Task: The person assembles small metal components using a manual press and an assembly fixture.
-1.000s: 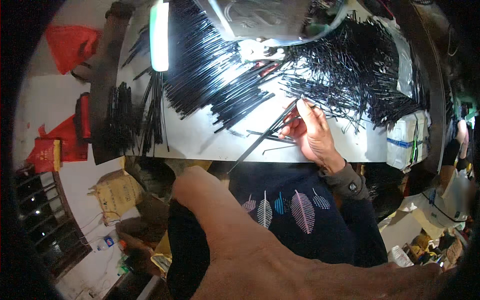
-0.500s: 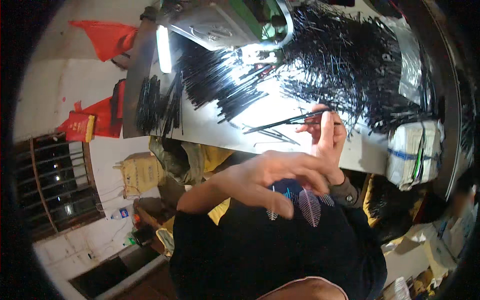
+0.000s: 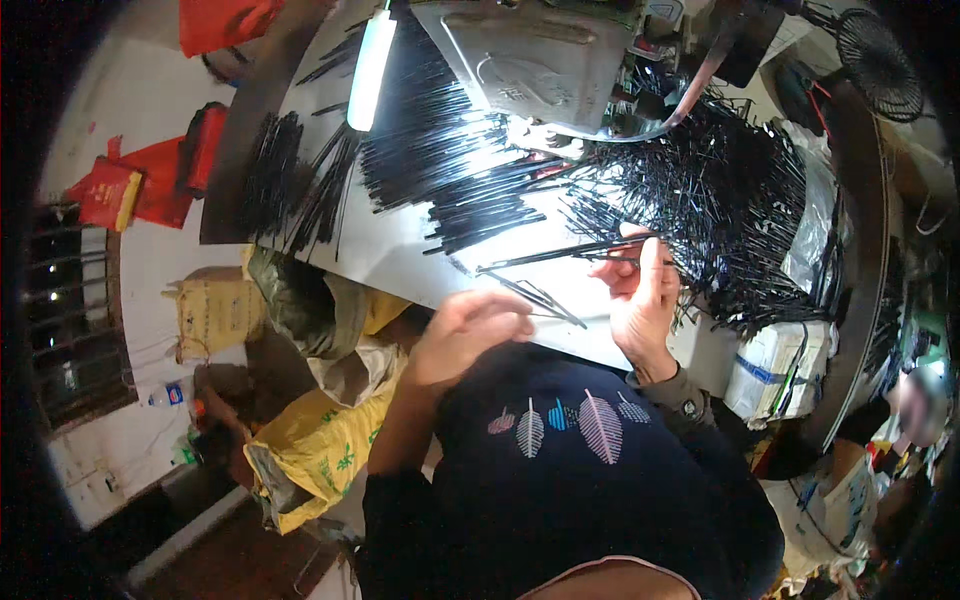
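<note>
Between the thumb and fingers of my right hand (image 3: 648, 305) are a few thin black strips (image 3: 560, 253), held level over the white tabletop and pointing left. My left hand (image 3: 468, 335) is at the near table edge, fingers loosely curled and apart, with nothing visible in it. Close to its fingertips, a few loose black strips (image 3: 545, 300) lie crossed on the table. A large tangled heap of black strips (image 3: 700, 200) spreads beyond my right hand. Farther left, more strips lie in neater rows (image 3: 420, 140).
A grey metal machine (image 3: 540, 70) stands at the far side under a bright tube lamp (image 3: 372, 75). At the right are a strapped white bundle (image 3: 780, 372) and a black fan (image 3: 878, 65). A yellow sack (image 3: 335, 440) sits below the table's left side.
My left hand has moved left and away from my right wrist, to the near table edge. My right hand still holds the strips. The view has shifted.
</note>
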`<action>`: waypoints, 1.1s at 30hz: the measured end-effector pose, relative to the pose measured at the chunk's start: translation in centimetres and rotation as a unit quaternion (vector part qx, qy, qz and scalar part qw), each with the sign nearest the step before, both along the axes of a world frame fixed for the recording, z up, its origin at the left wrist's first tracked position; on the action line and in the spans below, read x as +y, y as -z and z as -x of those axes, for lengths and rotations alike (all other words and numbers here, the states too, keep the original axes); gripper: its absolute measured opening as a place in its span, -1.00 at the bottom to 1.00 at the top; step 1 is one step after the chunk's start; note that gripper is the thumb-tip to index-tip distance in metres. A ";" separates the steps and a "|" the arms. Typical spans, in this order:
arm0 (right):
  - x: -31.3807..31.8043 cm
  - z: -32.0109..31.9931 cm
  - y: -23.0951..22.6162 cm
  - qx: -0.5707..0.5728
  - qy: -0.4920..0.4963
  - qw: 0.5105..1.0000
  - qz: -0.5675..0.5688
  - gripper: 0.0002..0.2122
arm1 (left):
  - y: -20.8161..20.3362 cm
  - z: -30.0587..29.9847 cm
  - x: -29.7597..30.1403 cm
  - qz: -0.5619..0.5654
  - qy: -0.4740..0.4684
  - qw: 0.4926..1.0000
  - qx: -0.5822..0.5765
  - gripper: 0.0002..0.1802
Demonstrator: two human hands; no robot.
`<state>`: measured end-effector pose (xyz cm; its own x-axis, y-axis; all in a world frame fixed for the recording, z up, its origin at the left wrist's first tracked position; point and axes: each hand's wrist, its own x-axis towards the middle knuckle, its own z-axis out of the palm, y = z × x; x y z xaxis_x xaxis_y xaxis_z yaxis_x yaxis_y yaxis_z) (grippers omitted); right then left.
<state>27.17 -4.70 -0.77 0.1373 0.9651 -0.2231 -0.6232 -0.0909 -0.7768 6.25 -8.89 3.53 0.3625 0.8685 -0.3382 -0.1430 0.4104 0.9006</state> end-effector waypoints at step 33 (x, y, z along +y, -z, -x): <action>9.2 5.9 0.0 -0.479 0.067 0.867 -0.122 -0.78 | 6.0 0.6 17.8 -0.002 -0.163 0.928 -0.334 -0.84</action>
